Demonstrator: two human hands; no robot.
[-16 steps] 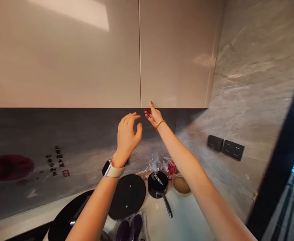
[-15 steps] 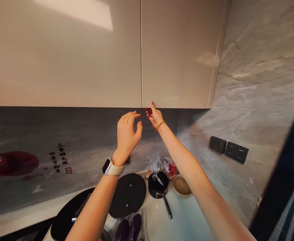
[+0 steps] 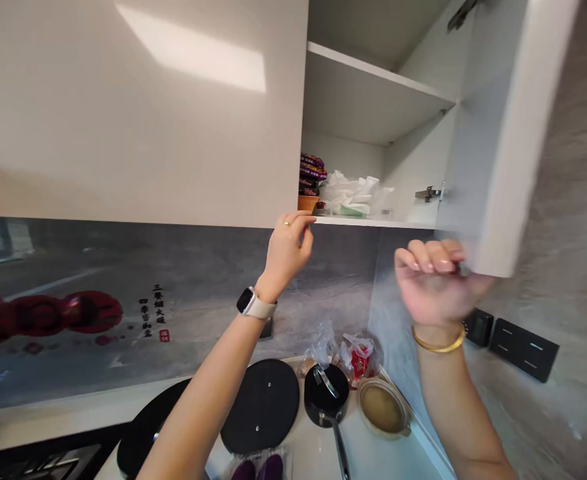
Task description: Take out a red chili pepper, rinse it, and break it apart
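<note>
Head view showed my right hand (image 3: pixel 436 283) curled under the bottom edge of the glossy cream cupboard door (image 3: pixel 503 140), gripping it so it stood swung open. My left hand (image 3: pixel 288 248), fingers loosely bent and holding nothing, hovered by the white lower shelf (image 3: pixel 373 222), near 1 orange cup (image 3: pixel 307 202).

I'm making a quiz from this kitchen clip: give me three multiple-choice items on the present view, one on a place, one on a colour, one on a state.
1. Where does the right hand rest?
A. on the pot lid
B. at the lower edge of the cupboard door
C. on the wall sockets

2. What colour is the bracelet on the right wrist?
A. gold
B. blue
C. black

3. The right cupboard is
A. shut
B. open
C. doorless

Answers: 1 B, fingers curl at the door's bottom corner; 2 A, it shines gold; 3 B, the door is swung out and the shelf shows.
</note>
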